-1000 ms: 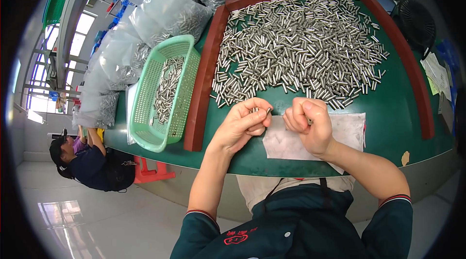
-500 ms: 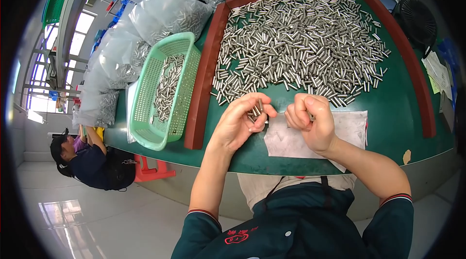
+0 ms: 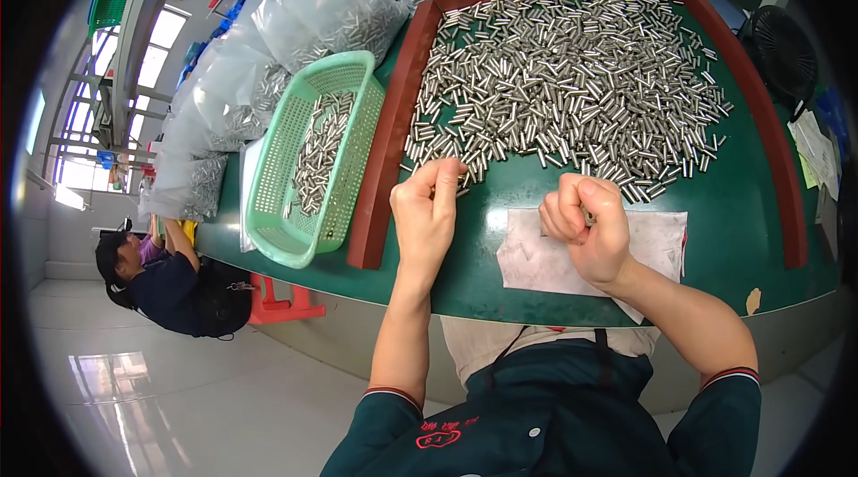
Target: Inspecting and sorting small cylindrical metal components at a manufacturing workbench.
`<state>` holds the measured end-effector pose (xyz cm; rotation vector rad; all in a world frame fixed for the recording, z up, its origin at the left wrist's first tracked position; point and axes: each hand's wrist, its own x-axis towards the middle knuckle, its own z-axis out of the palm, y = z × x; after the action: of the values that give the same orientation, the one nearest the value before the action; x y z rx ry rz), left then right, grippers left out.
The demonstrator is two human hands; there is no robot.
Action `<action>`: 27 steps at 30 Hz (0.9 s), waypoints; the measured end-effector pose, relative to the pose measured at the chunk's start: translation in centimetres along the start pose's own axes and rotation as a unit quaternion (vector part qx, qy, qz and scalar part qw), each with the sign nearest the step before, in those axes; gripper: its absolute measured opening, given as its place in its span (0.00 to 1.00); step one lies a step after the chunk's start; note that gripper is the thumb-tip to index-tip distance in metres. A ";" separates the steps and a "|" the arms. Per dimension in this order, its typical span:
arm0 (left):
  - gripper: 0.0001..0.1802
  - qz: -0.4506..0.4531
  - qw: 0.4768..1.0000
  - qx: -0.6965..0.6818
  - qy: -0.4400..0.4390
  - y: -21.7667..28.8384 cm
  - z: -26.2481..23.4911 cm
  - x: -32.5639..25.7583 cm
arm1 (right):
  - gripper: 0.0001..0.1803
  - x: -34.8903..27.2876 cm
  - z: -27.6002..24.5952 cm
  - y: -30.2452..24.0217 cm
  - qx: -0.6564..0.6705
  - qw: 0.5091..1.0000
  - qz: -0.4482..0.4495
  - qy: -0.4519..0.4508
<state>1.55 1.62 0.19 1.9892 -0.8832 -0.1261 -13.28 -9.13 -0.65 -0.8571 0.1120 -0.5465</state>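
Observation:
A wide spread of short, shiny metal pins (image 3: 572, 75) covers the green table. At its near left edge my left hand (image 3: 427, 209) is closed, back turned up, with the fingertips by a few pins. The fingers hide most of what it holds. My right hand (image 3: 590, 222) is curled into a fist over a stained white cloth (image 3: 536, 254), and the end of a metal pin shows in the curl of its fingers. To the left of my left hand, outside a red-brown wooden rail (image 3: 384, 155), stands a light green plastic basket (image 3: 268, 200) with more pins in it.
Clear plastic bags (image 3: 335, 21) full of pins line the table's left and far sides. The wooden frame continues along the far and right sides. A black fan (image 3: 779, 53) and papers (image 3: 813, 151) are at the right. Another person (image 3: 170, 285) sits at the far left.
My left hand has turned over from palm-up with pins showing in it to back-up, closed, and has moved slightly up and left toward the pile. The right fist has barely moved.

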 end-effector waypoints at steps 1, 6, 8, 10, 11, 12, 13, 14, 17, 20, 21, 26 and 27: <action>0.09 0.061 0.996 0.056 0.020 0.0 0.4 0.0 | 0.18 0.0 0.0 -0.1 0.001 1.000 0.001 0.000; 0.07 0.144 0.973 0.180 -0.024 -0.1 1.4 -0.3 | 0.18 0.0 0.0 -0.1 0.001 1.000 -0.005 0.008; 0.06 0.134 0.962 0.230 -0.054 0.0 1.5 -0.6 | 0.18 0.0 0.0 -0.1 0.004 1.000 -0.001 0.005; 0.06 0.139 0.959 0.240 -0.061 -0.2 1.7 -0.7 | 0.20 0.1 0.1 0.1 -0.003 1.000 -0.005 0.009; 0.06 0.144 0.955 0.251 -0.066 -0.2 1.7 -0.7 | 0.21 0.1 0.1 0.2 -0.009 1.000 -0.008 0.011; 0.06 0.153 0.955 0.245 -0.070 0.1 1.8 -0.8 | 0.21 0.0 0.1 0.2 -0.008 1.000 -0.006 0.011; 0.06 0.153 0.955 0.245 -0.071 0.0 1.8 -0.8 | 0.20 0.0 0.1 0.0 -0.002 1.000 -0.005 0.007; 0.05 0.156 0.957 0.232 -0.077 -0.1 1.8 -0.8 | 0.18 -0.1 0.0 0.0 0.004 1.000 -0.003 0.004; 0.04 0.150 0.969 0.114 -0.161 0.8 1.4 -0.6 | 0.18 -0.1 -0.3 0.0 0.015 1.000 -0.010 0.012; 0.05 0.154 0.953 0.011 -0.262 1.0 1.0 -1.1 | 0.18 -0.3 -0.3 0.1 0.021 1.000 -0.017 0.004; 0.05 0.178 0.946 -0.001 -0.271 1.0 1.1 -1.3 | 0.18 -0.4 -0.2 0.0 0.020 1.000 -0.016 0.008; 0.06 0.229 0.923 0.062 -0.303 1.2 1.5 -1.2 | 0.19 -0.3 -0.7 -0.3 -0.006 0.999 -0.047 -0.006; 0.06 0.227 0.926 0.056 -0.298 1.2 1.5 -1.3 | 0.19 -0.2 -0.8 -0.3 -0.008 0.999 -0.044 -0.005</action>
<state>-0.67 0.94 -0.05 1.8117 -1.7538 -0.4356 -13.83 -9.75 -1.00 -0.8832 0.0698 -0.6247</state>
